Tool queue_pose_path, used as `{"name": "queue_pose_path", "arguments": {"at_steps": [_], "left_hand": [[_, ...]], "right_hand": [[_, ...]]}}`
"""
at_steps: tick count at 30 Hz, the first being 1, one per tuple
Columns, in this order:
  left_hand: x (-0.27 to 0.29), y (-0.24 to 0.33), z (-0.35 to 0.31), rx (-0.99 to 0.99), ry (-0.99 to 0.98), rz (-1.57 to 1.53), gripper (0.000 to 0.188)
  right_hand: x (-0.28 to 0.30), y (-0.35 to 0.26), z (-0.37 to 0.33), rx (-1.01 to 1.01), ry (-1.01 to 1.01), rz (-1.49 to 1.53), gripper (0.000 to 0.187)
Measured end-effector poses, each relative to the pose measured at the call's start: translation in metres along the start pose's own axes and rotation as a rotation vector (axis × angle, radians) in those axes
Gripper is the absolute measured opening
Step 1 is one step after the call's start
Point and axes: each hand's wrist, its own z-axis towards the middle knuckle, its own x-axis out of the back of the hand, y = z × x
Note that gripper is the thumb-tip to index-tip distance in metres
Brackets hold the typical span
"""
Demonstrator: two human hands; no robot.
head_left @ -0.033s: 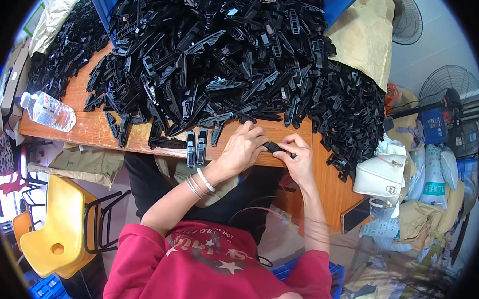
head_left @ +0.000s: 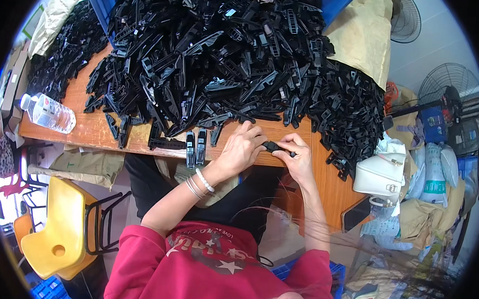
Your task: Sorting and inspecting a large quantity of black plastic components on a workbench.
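Over the table's front edge, my left hand (head_left: 243, 149) and my right hand (head_left: 297, 156) are closed on opposite ends of a small black plastic part (head_left: 272, 146). The fingers cover much of it, so its full shape is hidden. Left of my left wrist, two long black clip-like pieces (head_left: 196, 147) lie side by side, sticking out past the table edge. Just beyond my hands rises a big heap of black plastic parts (head_left: 216, 68), many long and ribbed. Smaller black parts (head_left: 350, 111) form a second pile to the right.
A clear plastic bottle (head_left: 48, 113) lies on the wooden table (head_left: 99, 128) at the left. A white handbag (head_left: 378, 174) and a dark phone (head_left: 356, 214) are at the right edge. A yellow chair (head_left: 59, 232) stands at lower left, and fans (head_left: 440, 86) at far right.
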Motion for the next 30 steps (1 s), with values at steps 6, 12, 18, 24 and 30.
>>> {"name": "queue_pose_path", "arguments": {"at_steps": [6,12,18,24,30], "left_hand": [[-0.005,0.005,-0.001,-0.015,-0.001,-0.129,0.039],[0.002,0.012,-0.004,-0.047,-0.003,-0.073,0.042],[0.006,0.028,-0.027,-0.286,0.128,-0.094,0.028],[0.061,0.023,-0.069,-0.335,0.194,0.125,0.017],[0.087,0.006,-0.089,0.069,0.279,0.365,0.03]], "right_hand": [[0.015,0.005,-0.034,-0.069,0.104,0.033,0.03],[0.112,-0.017,-0.254,-0.534,0.969,0.207,0.031],[0.131,0.059,-0.561,-1.209,0.719,-0.904,0.026],[0.162,0.07,-0.437,-0.811,0.968,-1.058,0.03],[0.081,0.004,-0.123,0.031,0.582,-0.632,0.015]]}}
